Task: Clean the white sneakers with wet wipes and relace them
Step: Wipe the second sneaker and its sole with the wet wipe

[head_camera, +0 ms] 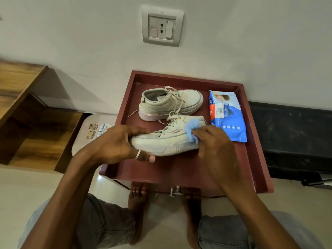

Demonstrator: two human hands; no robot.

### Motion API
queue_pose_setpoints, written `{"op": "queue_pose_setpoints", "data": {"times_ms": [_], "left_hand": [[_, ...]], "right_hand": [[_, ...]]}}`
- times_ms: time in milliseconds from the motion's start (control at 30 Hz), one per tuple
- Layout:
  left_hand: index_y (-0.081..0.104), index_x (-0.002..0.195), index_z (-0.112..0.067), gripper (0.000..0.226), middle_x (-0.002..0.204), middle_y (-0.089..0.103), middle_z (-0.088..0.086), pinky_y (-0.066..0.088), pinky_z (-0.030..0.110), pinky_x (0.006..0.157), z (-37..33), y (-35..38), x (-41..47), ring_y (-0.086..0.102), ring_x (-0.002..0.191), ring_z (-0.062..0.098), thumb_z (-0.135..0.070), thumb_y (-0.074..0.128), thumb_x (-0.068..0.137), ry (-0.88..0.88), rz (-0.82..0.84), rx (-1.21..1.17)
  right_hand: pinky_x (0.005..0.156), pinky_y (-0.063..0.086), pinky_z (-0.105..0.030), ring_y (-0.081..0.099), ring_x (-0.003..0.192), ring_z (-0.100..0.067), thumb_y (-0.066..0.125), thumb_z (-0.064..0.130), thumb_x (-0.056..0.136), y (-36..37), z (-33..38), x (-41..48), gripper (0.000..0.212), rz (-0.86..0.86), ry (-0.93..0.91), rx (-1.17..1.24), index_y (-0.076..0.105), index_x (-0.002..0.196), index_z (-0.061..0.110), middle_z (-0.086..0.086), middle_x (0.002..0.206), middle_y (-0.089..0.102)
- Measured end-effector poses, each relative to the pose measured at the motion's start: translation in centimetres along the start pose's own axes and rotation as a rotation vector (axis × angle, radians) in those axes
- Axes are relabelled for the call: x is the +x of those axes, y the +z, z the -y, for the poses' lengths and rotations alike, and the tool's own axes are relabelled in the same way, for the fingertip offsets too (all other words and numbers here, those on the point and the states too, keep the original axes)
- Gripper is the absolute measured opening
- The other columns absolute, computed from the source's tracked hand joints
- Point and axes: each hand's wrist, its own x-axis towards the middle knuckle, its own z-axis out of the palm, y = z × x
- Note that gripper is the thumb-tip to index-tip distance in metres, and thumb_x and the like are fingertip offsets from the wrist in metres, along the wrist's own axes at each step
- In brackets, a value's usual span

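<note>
1. One sneaker [167, 141] lies front-centre on the red worktop [179, 169].
2. Left hand [118, 142] grips its toe; right hand [213, 141] pinches a blue wipe [193, 130] against the heel side.
3. Best done holding firm and rubbing in short strokes.

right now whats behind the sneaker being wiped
The other sneaker stands behind the wiped sneaker on the red tray, laces loose. The wiped sneaker's far side is hidden.
</note>
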Motion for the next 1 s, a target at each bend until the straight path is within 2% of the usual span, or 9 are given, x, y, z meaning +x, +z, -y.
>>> {"op": "queue_pose_setpoints", "data": {"times_ms": [133,333,467,533,633,733,833,900,1000], "left_hand": [[0.07,0.121,-0.037,0.079,0.109,0.074,-0.021,0.056,0.037,0.097,0.3,-0.1,0.2,0.07,0.1,0.002,-0.064,0.088,0.049,-0.025,0.012,-0.017],[0.069,0.118,-0.038,0.061,0.112,0.073,-0.02,0.057,0.028,0.091,0.8,-0.5,-0.3,0.069,0.103,0.004,-0.042,0.091,0.061,0.01,0.108,-0.042],[0.071,0.104,-0.05,0.049,0.111,0.073,-0.023,0.056,0.018,0.083,0.9,-0.5,-0.3,0.068,0.103,0.001,-0.037,0.09,0.061,0.013,0.126,-0.082],[0.07,0.106,-0.055,0.051,0.112,0.073,-0.022,0.056,0.019,0.084,1.0,-0.6,-0.1,0.068,0.104,0.002,-0.038,0.09,0.061,0.018,0.142,-0.086],[0.069,0.115,-0.049,0.059,0.115,0.072,-0.021,0.055,0.023,0.09,1.1,-0.6,-0.3,0.068,0.106,0.003,-0.033,0.091,0.063,0.013,0.163,-0.085],[0.069,0.115,-0.043,0.059,0.116,0.072,-0.02,0.054,0.026,0.094,1.3,-0.5,-0.4,0.068,0.107,0.004,-0.028,0.093,0.063,-0.008,0.161,-0.106],[0.069,0.111,-0.055,0.059,0.116,0.072,-0.02,0.055,0.022,0.091,1.1,-0.6,-0.4,0.067,0.108,0.004,-0.032,0.092,0.062,0.002,0.167,-0.104],[0.07,0.112,-0.052,0.058,0.116,0.072,-0.022,0.054,0.021,0.092,1.2,-0.6,-0.4,0.067,0.107,0.002,-0.032,0.092,0.062,-0.011,0.164,-0.097],[0.068,0.121,-0.041,0.064,0.117,0.071,-0.023,0.054,0.02,0.094,1.3,-0.5,-0.4,0.066,0.109,0.0,-0.026,0.093,0.064,-0.029,0.174,-0.076]], "right_hand": [[0.07,0.057,-0.042,0.065,0.084,-0.027,0.069,-0.01,0.081,0.2,-1.0,0.4,0.025,-0.06,0.073,0.0,0.072,0.102,0.002,-0.013,0.094,0.068],[0.077,0.053,-0.034,0.062,0.091,-0.025,0.06,-0.008,0.076,0.6,3.1,-0.5,0.033,-0.016,-0.166,0.083,0.074,0.102,0.004,-0.008,0.097,0.068],[0.068,0.058,-0.044,0.066,0.084,-0.028,0.072,-0.012,0.076,0.2,-2.0,0.6,0.032,-0.035,0.061,0.015,0.073,0.104,0.002,-0.014,0.097,0.069],[0.072,0.059,-0.043,0.067,0.086,-0.028,0.07,-0.011,0.079,0.6,-1.6,0.7,0.029,-0.08,0.093,0.019,0.072,0.106,0.0,-0.015,0.099,0.07],[0.088,0.052,-0.033,0.063,0.097,-0.027,0.048,-0.003,0.084,1.6,2.0,0.1,0.033,-0.099,-0.078,0.048,0.072,0.107,0.001,-0.012,0.106,0.07],[0.09,0.052,-0.032,0.06,0.102,-0.025,0.048,-0.003,0.084,1.8,2.8,0.1,0.037,0.013,-0.177,0.065,0.071,0.111,0.004,-0.007,0.11,0.069],[0.083,0.056,-0.037,0.064,0.098,-0.028,0.062,-0.015,0.076,1.7,-0.7,1.4,0.044,-0.053,0.001,0.016,0.071,0.115,0.003,-0.011,0.109,0.07],[0.075,0.058,-0.04,0.066,0.091,-0.029,0.063,-0.017,0.076,1.5,-2.0,2.0,0.044,-0.103,0.122,0.063,0.07,0.115,0.001,-0.013,0.104,0.071],[0.078,0.057,-0.039,0.065,0.093,-0.028,0.059,-0.011,0.081,2.1,0.6,1.3,0.036,-0.113,0.018,0.057,0.071,0.113,0.001,-0.013,0.103,0.069]]}}
